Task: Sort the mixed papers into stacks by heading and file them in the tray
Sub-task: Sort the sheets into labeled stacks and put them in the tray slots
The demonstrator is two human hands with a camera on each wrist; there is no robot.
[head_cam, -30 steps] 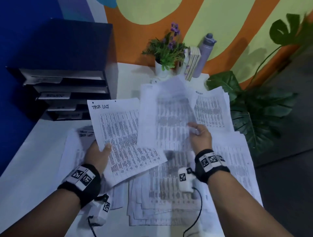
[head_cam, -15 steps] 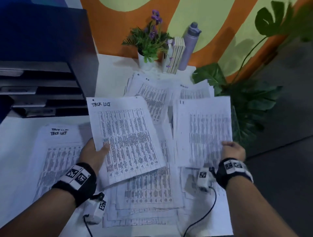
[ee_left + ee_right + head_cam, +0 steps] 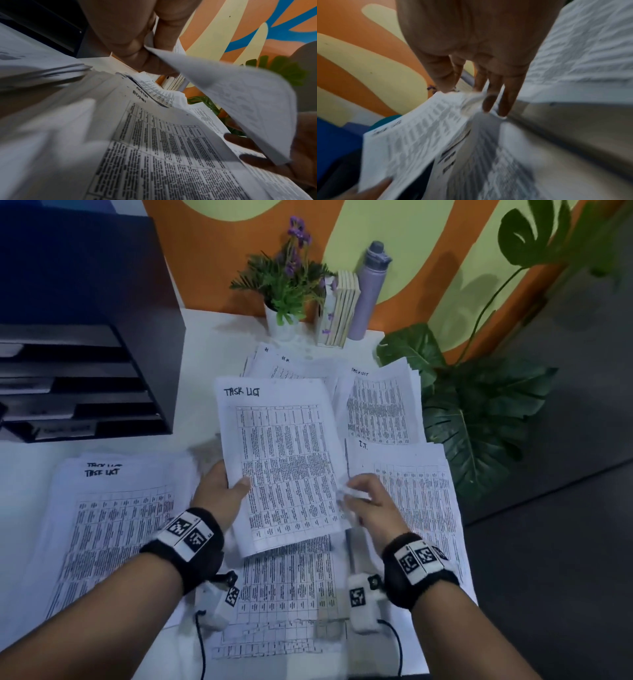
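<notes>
My left hand [image 3: 234, 487] grips a printed sheet headed TASK LIST [image 3: 281, 453] by its left edge, thumb on top, and holds it tilted above the mixed pile of papers [image 3: 291, 587]. My right hand [image 3: 356, 491] is at the sheet's right edge and pinches it between thumb and fingers; the right wrist view shows the edge crumpled at the fingertips [image 3: 488, 102], though blurred. Sorted stacks lie around: TASK LIST [image 3: 113, 525] at the left, I.T. [image 3: 414, 494] at the right, another TASK LIST [image 3: 380, 405] and H.R. [image 3: 284, 361] at the back. The black file tray [image 3: 85, 378] stands at the far left.
A potted plant [image 3: 284, 285], several books [image 3: 342, 309] and a lilac bottle [image 3: 370, 289] stand against the wall at the back. A large leafy plant [image 3: 479, 412] crowds the table's right edge. White table surface [image 3: 205, 337] shows beside the tray.
My right hand carried its sheet to the right, left it on the I.T. stack, and came back to the right edge of the TASK LIST sheet. My left hand kept its grip throughout.
</notes>
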